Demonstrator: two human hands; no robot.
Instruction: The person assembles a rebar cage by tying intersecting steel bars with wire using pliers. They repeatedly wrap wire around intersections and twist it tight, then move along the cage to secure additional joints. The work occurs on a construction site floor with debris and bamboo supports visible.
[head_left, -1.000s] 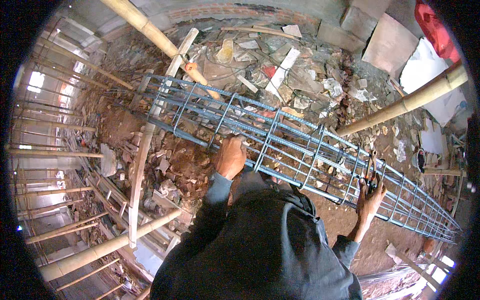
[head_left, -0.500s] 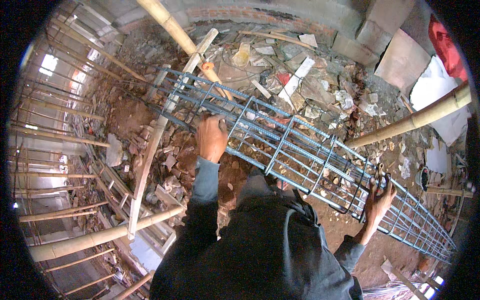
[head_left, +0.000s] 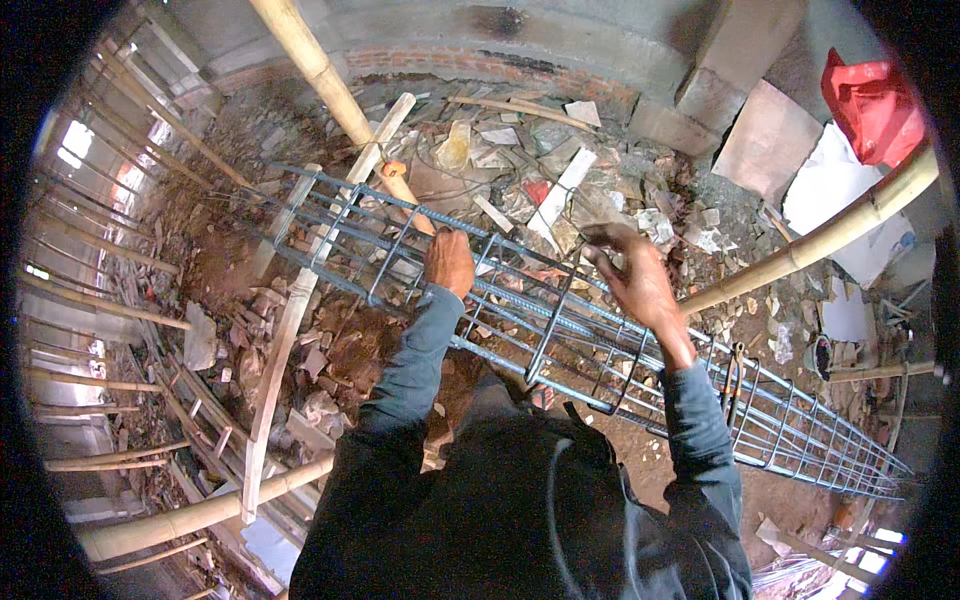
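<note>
One steel cage (head_left: pixel 551 328) stretches before the person (head_left: pixel 500 490). One left hand (head_left: pixel 450 264) has its grip closed on the cage; one right hand (head_left: pixel 640 284) half-curls over its far edge, holding what I cannot tell. One pair of pliers (head_left: pixel 738 358) rests toward its right end.

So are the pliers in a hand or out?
Out: the pliers are by the cage, away from the left hand and right hand.

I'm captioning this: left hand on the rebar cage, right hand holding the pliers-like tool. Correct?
Not quite: the right hand isn't holding the pliers-like tool. The head view shows it at the rebar cage, apart from that hand; the left hand is on the cage.
</note>
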